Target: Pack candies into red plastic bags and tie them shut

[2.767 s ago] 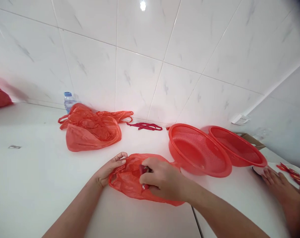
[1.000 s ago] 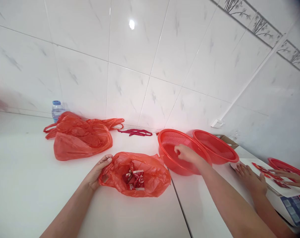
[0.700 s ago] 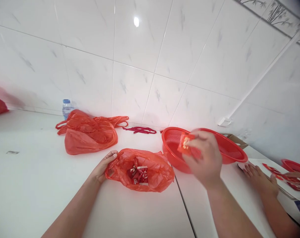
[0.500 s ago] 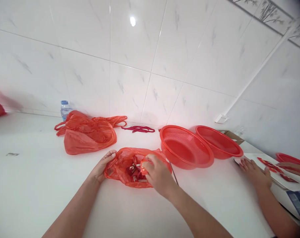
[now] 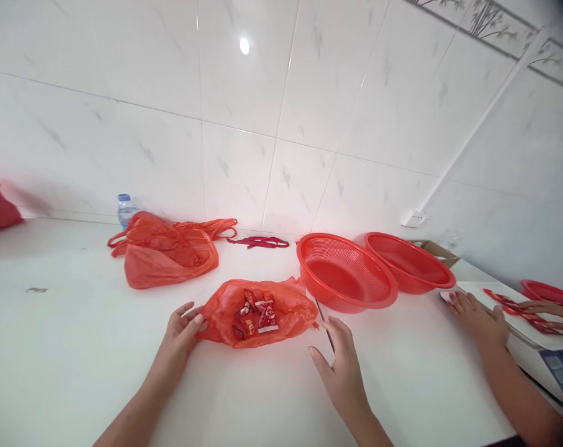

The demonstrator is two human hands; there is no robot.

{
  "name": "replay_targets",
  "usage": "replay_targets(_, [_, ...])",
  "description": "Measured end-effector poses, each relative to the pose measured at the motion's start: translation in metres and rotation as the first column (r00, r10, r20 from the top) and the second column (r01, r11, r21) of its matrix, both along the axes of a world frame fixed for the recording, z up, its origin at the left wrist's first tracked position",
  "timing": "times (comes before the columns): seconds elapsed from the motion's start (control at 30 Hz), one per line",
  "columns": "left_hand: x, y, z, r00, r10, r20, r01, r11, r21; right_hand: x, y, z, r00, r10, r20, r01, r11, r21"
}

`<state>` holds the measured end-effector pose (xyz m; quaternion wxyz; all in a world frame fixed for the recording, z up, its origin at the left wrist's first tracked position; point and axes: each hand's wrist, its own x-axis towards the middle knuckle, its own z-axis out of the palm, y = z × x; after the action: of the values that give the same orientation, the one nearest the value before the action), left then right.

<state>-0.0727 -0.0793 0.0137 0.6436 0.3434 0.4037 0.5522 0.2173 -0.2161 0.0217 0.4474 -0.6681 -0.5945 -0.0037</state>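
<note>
An opened red plastic bag [image 5: 290, 310] lies on the white table, its mouth facing up. Inside it are several small wrapped packets [image 5: 266, 315], red with white print. My left hand [image 5: 184, 329] pinches the left edge of the bag between thumb and fingers. Just off the bag's right end, my right hand [image 5: 339, 360] is held with thumb and fingers apart and nothing between them. A thin dark stick [image 5: 330, 340] lies partly behind its fingers.
Behind are more red bags [image 5: 169, 254], a bottle [image 5: 125, 210] and a dark red strap [image 5: 260, 242]. Two red baskets [image 5: 346, 273] [image 5: 409, 264] stand right of centre. At the far right, another person's hands [image 5: 479, 320] rest near red packets [image 5: 518, 310].
My right hand has come out of the bag, moved right and opened, leaving a packet on the pile inside. My left hand stays at the bag's left edge.
</note>
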Motion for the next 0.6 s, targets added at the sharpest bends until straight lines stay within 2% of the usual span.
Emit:
replay_targets(0.07, [-0.002,-0.013,0.0,0.994,0.025,-0.106,-0.027,1.0,-0.011,-0.005,0.005,-0.005,0.97,-0.004,-0.241,-0.005,0.999,-0.036])
replay_targets(0.13, [0.001,-0.017,0.003,0.983,0.002,-0.183,-0.013,0.998,-0.061,-0.014,0.016,-0.001,0.873,-0.001,-0.488,-0.043,0.996,-0.08])
replay_targets(0.23, [0.017,-0.008,0.02,0.976,-0.136,-0.169,0.121,0.988,-0.096,-0.027,0.037,0.016,0.71,0.073,-0.7,-0.153,0.987,-0.052])
replay_targets(0.33, [0.038,0.012,0.056,0.969,-0.201,-0.144,0.212,0.975,0.064,-0.031,0.056,0.039,0.644,0.197,-0.739,-0.261,0.965,0.03])
replay_targets(0.4, [0.05,0.024,0.088,0.985,-0.145,-0.093,0.161,0.967,0.199,-0.027,0.065,0.053,0.632,0.233,-0.739,-0.278,0.958,0.064])
replay_targets(0.5, [0.055,0.032,0.135,0.993,-0.102,-0.066,0.12,0.906,0.405,-0.018,0.068,0.067,0.622,0.265,-0.737,-0.28,0.954,0.106])
replay_targets(0.57, [0.049,0.031,0.154,0.993,-0.078,-0.086,0.11,0.864,0.491,-0.011,0.063,0.07,0.606,0.281,-0.745,-0.285,0.95,0.127])
replay_targets(0.6, [0.045,0.03,0.157,0.992,-0.059,-0.107,0.106,0.855,0.507,-0.008,0.059,0.069,0.605,0.273,-0.748,-0.284,0.951,0.118])
